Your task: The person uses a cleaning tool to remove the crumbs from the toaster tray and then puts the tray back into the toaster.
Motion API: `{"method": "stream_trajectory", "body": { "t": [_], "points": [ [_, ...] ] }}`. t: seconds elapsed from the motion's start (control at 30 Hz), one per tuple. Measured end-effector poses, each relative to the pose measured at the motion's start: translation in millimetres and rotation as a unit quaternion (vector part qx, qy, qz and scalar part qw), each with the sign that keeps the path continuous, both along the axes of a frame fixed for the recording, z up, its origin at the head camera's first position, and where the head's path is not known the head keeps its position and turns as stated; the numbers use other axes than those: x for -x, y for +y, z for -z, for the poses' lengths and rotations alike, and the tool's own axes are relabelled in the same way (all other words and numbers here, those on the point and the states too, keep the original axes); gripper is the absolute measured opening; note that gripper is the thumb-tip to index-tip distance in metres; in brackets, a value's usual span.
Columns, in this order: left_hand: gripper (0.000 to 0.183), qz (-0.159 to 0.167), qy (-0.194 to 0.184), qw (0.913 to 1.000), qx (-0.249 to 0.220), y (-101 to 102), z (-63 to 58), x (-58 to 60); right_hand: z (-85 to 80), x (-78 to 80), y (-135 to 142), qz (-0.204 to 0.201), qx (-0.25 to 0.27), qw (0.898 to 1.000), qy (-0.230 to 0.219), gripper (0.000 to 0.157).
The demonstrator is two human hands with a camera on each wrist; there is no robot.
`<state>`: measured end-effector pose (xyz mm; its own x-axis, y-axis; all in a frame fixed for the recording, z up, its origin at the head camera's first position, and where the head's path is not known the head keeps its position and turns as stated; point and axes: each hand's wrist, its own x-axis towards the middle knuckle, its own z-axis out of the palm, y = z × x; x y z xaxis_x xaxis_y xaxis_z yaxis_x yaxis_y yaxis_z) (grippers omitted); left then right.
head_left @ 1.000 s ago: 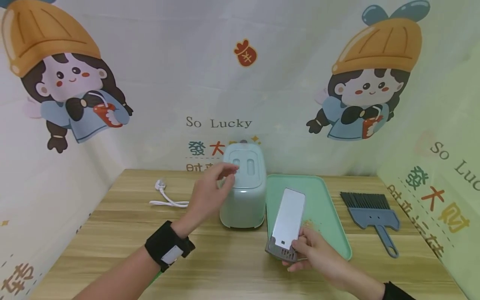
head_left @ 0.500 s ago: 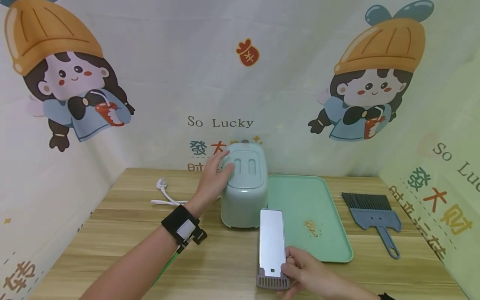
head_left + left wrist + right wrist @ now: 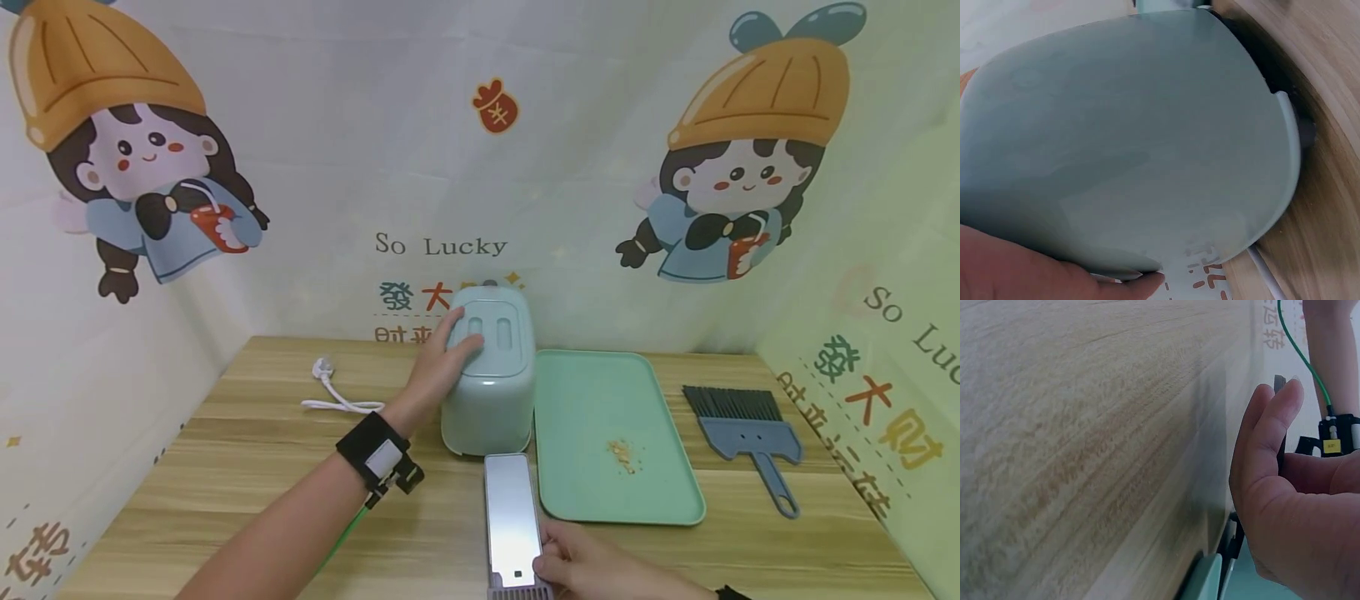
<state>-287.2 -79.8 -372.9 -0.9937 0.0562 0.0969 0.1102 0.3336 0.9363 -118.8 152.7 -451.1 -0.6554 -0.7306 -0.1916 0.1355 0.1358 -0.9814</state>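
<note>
A pale green toaster (image 3: 487,417) with a lid on top stands near the back of the table. My left hand (image 3: 433,367) rests on its top left edge, thumb on the lid; in the left wrist view its straight fingers (image 3: 1129,286) lie along the toaster's side. My right hand (image 3: 581,557) pinches a long crumb tray (image 3: 512,508), with a shiny flat plate and a grey slotted end, by its right edge near that end. The crumb tray's far end points at the toaster's lower front. In the right wrist view, the hand (image 3: 1291,519) hides most of the crumb tray.
Right of the toaster lies a green serving tray (image 3: 585,400) with a small heap of crumbs (image 3: 622,456). A blue brush (image 3: 750,433) with dark bristles lies farther right. A white cord with a plug (image 3: 322,371) lies left of the toaster, and a printed cloth (image 3: 570,167) hangs behind.
My right hand has carried the crumb tray from over the serving tray leftward and toward me, turning it to point at the toaster. My left hand has come down onto the toaster's top edge.
</note>
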Motion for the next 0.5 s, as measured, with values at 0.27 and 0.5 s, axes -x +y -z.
{"method": "stream_trajectory", "body": {
  "t": [0.27, 0.5],
  "points": [
    [0.07, 0.004, -0.006, 0.9999, 0.009, -1, 4.1, 0.3, 7.7, 5.5, -18, 0.019, -0.048, 0.999, -0.008, 0.01],
    [0.07, 0.007, 0.016, 0.9998, 0.008, 0, 7.5, -0.1, 13.0, 12.1, -32, 0.052, -0.037, 0.995, -0.079, 0.011]
  ]
}}
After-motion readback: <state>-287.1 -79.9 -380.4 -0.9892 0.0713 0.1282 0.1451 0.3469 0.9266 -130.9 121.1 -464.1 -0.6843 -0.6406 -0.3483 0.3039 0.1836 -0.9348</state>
